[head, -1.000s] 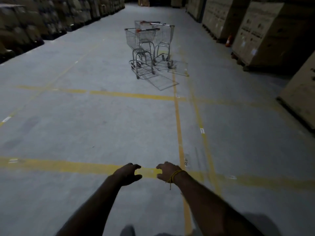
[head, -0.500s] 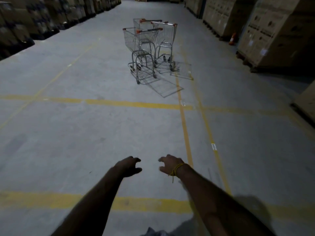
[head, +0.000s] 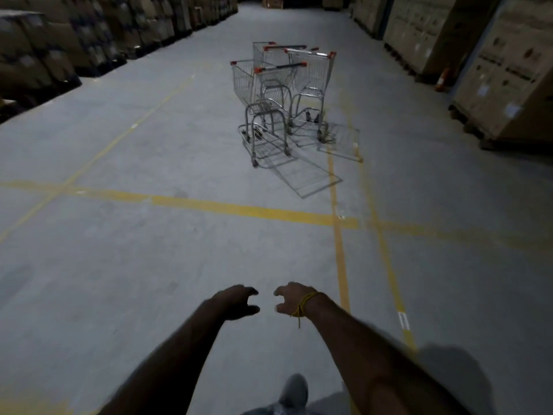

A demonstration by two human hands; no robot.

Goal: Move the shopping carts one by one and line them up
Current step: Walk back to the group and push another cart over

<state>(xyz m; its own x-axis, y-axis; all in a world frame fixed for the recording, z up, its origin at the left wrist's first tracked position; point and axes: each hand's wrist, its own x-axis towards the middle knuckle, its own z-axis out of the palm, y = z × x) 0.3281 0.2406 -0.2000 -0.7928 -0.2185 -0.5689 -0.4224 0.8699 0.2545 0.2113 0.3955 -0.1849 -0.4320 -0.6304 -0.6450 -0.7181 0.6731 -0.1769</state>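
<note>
the shopping carts (head: 281,94) stood bunched together in the middle of a warehouse aisle, well ahead of the person and beyond the wide yellow floor line (head: 239,209) that crossed the concrete floor (head: 119,265). the nearest cart (head: 266,115) sat at the left front of the cluster, its red-capped handle turned toward the camera; a second cart (head: 311,85) stood just beside it on the right, and a third (head: 275,52) was partly hidden behind both. their wire shadows fell on the floor on the near side of the carts. both bare arms reached forward, on the near side of the yellow floor line and well apart from the carts. the left hand (head: 236,302) was empty, its fingers (head: 250,292) loosely curled and slightly spread, thumb apart from the rest. the right hand (head: 291,298) was empty too, fingers (head: 279,293) curled inward in the same loose claw, with a yellow string (head: 303,305) tied round the wrist. the two hands were near each other but not touching. stacked cardboard boxes (head: 502,67) on pallets lined the aisle to the right of the carts, and darker wrapped stacks (head: 59,40) lined it to the left. a grey shoe (head: 294,390) showed at the bottom edge, below the hands.
</note>
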